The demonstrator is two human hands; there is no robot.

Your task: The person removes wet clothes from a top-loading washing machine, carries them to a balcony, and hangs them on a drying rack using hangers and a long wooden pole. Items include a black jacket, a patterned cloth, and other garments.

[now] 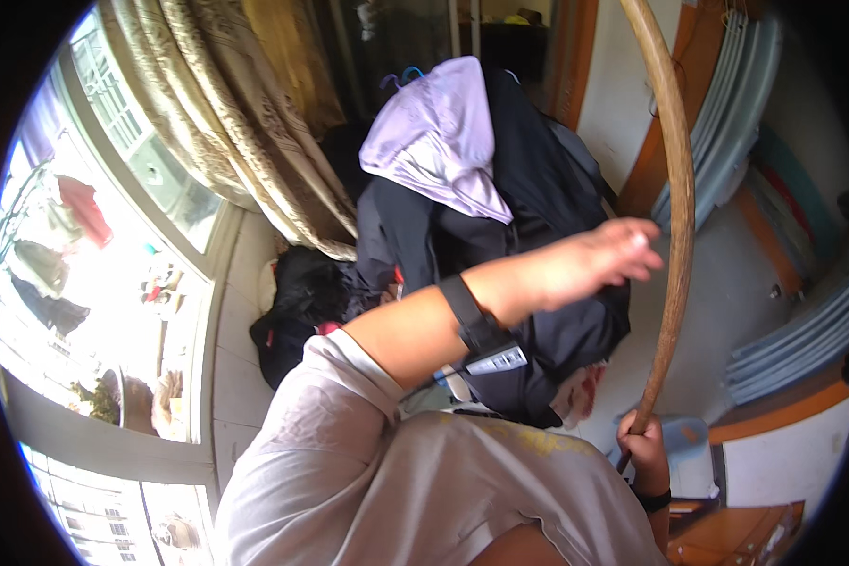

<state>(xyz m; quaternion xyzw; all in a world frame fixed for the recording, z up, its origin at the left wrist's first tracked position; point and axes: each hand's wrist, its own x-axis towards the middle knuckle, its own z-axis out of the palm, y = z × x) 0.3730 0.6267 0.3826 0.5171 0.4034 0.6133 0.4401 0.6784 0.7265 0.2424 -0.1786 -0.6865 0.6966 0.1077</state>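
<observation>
A long wooden pole (680, 212), bent in the fisheye view, rises along the right side and runs out of the top of the picture. Its lower part is in the grip of my right hand (641, 440), beside my hip. My left hand (605, 258) reaches across in front of me, slightly blurred. Its fingers are loosely curled, hold nothing and end just short of the pole. Behind that forearm hang dark garments (460, 240), with a lilac garment (439, 138) draped over their top. Hanger hooks (412, 73) poke out above the lilac cloth.
Patterned curtains (233, 120) and a bright window (113, 283) line the left side. A dark bundle of cloth (301, 304) lies near the tiled wall. At the right are an orange-brown door frame (644, 170), a light-blue plastic object (679, 442) and a wooden surface (736, 534).
</observation>
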